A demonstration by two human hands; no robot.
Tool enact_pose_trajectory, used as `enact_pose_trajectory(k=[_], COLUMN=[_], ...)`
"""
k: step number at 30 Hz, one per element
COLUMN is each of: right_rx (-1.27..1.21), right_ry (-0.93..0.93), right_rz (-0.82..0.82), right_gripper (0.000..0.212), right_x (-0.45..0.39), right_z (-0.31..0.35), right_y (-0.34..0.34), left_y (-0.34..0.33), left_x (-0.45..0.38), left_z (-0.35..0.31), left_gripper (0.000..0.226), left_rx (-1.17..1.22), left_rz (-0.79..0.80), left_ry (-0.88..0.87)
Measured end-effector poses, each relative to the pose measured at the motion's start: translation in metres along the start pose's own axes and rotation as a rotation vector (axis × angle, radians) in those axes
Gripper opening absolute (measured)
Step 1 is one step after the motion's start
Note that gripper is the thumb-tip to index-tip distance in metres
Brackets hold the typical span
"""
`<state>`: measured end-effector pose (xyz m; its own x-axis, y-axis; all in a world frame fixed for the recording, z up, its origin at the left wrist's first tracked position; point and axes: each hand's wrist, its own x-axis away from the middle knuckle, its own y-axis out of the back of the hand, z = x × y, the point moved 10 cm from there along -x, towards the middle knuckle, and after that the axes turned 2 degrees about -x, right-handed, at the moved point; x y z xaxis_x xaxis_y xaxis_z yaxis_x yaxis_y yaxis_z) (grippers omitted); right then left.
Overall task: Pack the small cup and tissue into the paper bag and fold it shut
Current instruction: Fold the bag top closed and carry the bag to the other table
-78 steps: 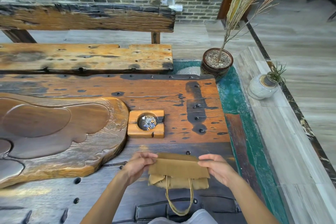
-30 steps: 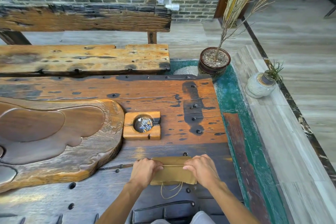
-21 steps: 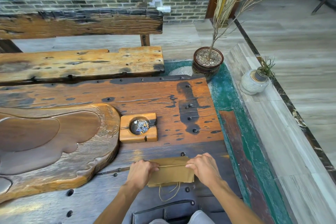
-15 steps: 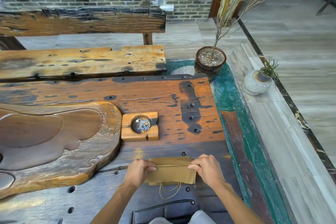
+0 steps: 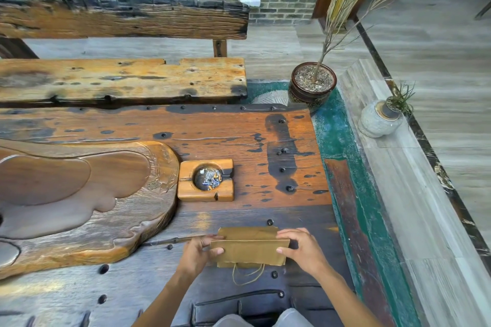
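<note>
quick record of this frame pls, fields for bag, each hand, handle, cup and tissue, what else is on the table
bag: paper bag folded flat on the dark wooden table
left hand: left hand grips the bag's left end
right hand: right hand holds the bag's right end, fingers on top
handle: string handle loops out from the near edge
cup and tissue: not visible
nearby: wooden ashtray beyond the bag; carved tea tray to the left
</note>
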<state>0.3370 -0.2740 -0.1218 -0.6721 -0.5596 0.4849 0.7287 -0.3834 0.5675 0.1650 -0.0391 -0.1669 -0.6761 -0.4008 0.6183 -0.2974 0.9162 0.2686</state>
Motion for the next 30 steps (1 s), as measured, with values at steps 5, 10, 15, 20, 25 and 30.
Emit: enact_pose_trajectory(k=[5,10,15,20,25,30], right_rx=[-0.082,-0.089,-0.050,-0.057,-0.157,-0.195], right_ry=[-0.077,-0.084,-0.064,0.019,0.171,0.331], right_rz=[-0.090,-0.175,-0.274,-0.363,-0.406,-0.479], right_gripper=[0.037,0.029,0.008,0.021,0.005,0.007], right_x=[0.002,0.000,-0.012,-0.010,0.009,0.049], right_z=[-0.005,0.012,0.040,0.094,0.163,0.230], right_y=[-0.001,0.015,0.044,0.085,0.127,0.172], left_y=[-0.003,0.003,0.037,0.078,0.110,0.145], left_x=[-0.002,-0.005,-0.004,0.015,0.059,0.104], left_z=[0.009,-0.010,-0.046,-0.114,-0.195,-0.261], left_gripper=[0.011,0.009,0.036,0.047,0.055,0.055], left_rx=[-0.024,0.122,0.123,0.135,0.140,0.190], left_rz=[-0.098,-0.135,-0.193,-0.261,-0.273,-0.331], left_ry=[0.041,0.029,-0.062,-0.261,-0.464,-0.613])
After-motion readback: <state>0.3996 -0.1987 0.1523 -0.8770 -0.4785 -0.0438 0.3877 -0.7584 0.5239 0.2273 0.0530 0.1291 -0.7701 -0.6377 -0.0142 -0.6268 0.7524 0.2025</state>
